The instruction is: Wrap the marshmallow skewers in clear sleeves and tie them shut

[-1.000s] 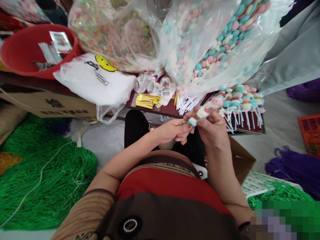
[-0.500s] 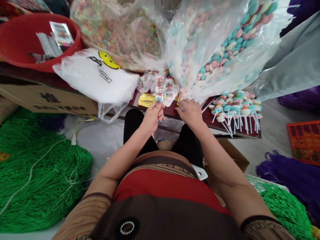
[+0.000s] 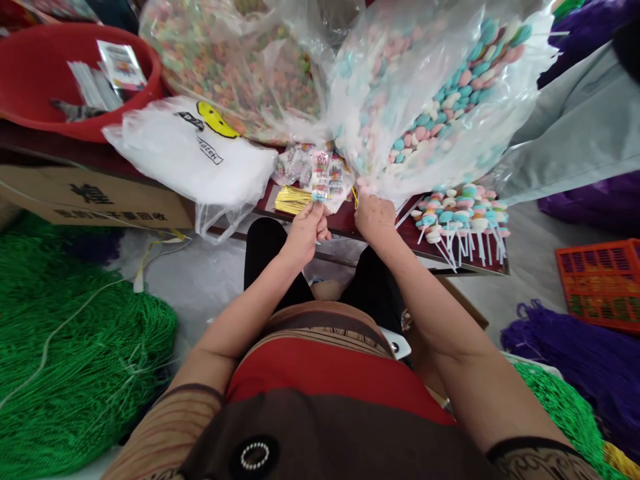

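Note:
Upright in my left hand is a small clear packet of candy, pinched at its bottom end. A bundle of gold twist ties lies just left of the packet. My right hand is closed on the tabletop, its fingertips curled in and mostly hidden. A yellow strip touches the table beside those fingers, and whatever they hold cannot be made out. Behind the hands lie more printed candy packets. To the right, several candy skewers on white sticks are piled at the table edge.
Large clear bags of ring candies and pastel candies stand at the back. A red basin and a white plastic bag are at left. Green cord and an orange crate flank me. A person's grey-clad leg is at right.
My right hand has drawn its fingers in from a spread pose and shifted slightly. My left hand keeps the candy packet in nearly the same place. The view has turned slightly right.

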The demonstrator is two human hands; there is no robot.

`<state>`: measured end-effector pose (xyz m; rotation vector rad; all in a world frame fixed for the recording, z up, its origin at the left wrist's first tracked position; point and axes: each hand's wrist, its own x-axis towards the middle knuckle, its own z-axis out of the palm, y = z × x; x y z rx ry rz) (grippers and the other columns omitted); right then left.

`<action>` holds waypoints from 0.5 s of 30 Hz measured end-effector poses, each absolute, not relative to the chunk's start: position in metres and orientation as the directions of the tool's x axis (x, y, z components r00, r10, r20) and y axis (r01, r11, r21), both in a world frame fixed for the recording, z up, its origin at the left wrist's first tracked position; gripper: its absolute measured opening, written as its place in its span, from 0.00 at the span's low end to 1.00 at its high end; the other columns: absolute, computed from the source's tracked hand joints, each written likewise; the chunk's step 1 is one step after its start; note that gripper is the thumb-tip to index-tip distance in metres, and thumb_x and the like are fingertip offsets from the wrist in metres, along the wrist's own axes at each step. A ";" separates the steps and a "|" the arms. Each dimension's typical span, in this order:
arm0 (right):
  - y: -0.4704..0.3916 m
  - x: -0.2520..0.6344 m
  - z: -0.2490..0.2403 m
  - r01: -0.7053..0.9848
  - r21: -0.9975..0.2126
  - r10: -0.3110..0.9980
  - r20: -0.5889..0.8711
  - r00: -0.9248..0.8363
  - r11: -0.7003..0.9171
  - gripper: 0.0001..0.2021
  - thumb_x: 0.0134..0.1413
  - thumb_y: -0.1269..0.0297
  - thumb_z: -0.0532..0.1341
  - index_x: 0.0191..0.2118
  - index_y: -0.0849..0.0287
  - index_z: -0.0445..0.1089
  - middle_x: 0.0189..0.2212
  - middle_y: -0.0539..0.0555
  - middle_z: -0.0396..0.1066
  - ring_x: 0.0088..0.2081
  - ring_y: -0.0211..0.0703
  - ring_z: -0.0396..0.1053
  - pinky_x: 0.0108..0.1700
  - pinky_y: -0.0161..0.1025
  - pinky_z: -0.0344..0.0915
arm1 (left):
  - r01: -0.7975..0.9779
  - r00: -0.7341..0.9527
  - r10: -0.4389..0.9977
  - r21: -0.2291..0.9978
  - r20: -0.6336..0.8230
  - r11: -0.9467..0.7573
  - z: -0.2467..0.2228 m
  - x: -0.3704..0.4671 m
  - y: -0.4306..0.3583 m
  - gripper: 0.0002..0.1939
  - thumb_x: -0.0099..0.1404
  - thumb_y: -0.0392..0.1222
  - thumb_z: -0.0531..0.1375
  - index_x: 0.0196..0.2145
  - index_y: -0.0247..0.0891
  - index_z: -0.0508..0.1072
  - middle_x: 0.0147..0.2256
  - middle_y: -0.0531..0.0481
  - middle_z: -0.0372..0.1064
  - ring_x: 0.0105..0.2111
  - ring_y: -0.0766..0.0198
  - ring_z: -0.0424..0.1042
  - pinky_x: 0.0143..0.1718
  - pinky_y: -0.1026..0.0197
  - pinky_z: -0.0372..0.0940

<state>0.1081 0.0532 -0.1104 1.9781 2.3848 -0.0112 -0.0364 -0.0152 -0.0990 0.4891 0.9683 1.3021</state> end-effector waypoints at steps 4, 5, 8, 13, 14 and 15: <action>0.055 0.122 -0.108 0.989 -0.036 0.988 -0.059 -0.146 0.144 0.18 0.60 0.71 0.52 0.52 0.68 0.71 0.43 0.72 0.77 0.44 0.60 0.75 0.45 0.48 0.64 | -0.597 -0.035 0.942 0.762 -0.335 0.249 -0.101 -0.041 -0.016 0.17 0.72 0.50 0.59 0.28 0.38 0.65 0.15 0.65 0.48 0.13 0.76 0.49 0.22 0.68 0.61; 0.055 0.126 -0.107 0.988 -0.075 0.989 -0.058 -0.138 0.134 0.16 0.59 0.70 0.53 0.48 0.66 0.73 0.42 0.70 0.77 0.44 0.59 0.75 0.45 0.48 0.65 | -0.602 -0.035 0.942 0.759 -0.335 0.247 -0.102 -0.042 -0.016 0.17 0.72 0.51 0.59 0.28 0.38 0.66 0.15 0.65 0.48 0.13 0.76 0.50 0.22 0.68 0.61; 0.054 0.138 -0.104 0.954 -0.279 0.993 -0.005 -0.118 0.112 0.10 0.54 0.69 0.57 0.37 0.61 0.75 0.37 0.63 0.79 0.40 0.54 0.76 0.44 0.45 0.67 | -0.608 -0.013 0.946 0.753 -0.324 0.250 -0.104 -0.045 -0.015 0.17 0.71 0.51 0.60 0.29 0.38 0.66 0.16 0.64 0.49 0.13 0.76 0.51 0.22 0.68 0.62; 0.037 0.141 -0.091 0.615 -0.788 0.986 -0.083 -0.146 0.024 0.04 0.50 0.67 0.58 0.30 0.58 0.71 0.21 0.51 0.75 0.22 0.41 0.70 0.29 0.38 0.66 | -0.586 0.025 0.957 0.771 -0.290 0.249 -0.100 -0.039 -0.006 0.15 0.72 0.48 0.59 0.30 0.36 0.68 0.27 0.56 0.68 0.19 0.76 0.65 0.25 0.69 0.64; 0.032 0.139 -0.088 0.543 -0.840 0.974 -0.117 -0.193 0.006 0.03 0.49 0.66 0.59 0.30 0.57 0.70 0.19 0.49 0.74 0.20 0.40 0.69 0.27 0.37 0.65 | -0.576 0.046 0.958 0.776 -0.282 0.256 -0.098 -0.037 -0.003 0.15 0.72 0.47 0.59 0.31 0.36 0.69 0.30 0.55 0.70 0.21 0.75 0.68 0.25 0.69 0.63; 0.028 0.137 -0.085 0.493 -0.870 0.961 -0.137 -0.239 -0.002 0.02 0.49 0.66 0.60 0.29 0.56 0.69 0.17 0.48 0.72 0.19 0.39 0.68 0.25 0.36 0.64 | -0.566 0.076 0.958 0.779 -0.277 0.270 -0.095 -0.035 -0.001 0.14 0.71 0.48 0.60 0.31 0.36 0.69 0.32 0.53 0.72 0.22 0.75 0.69 0.24 0.69 0.63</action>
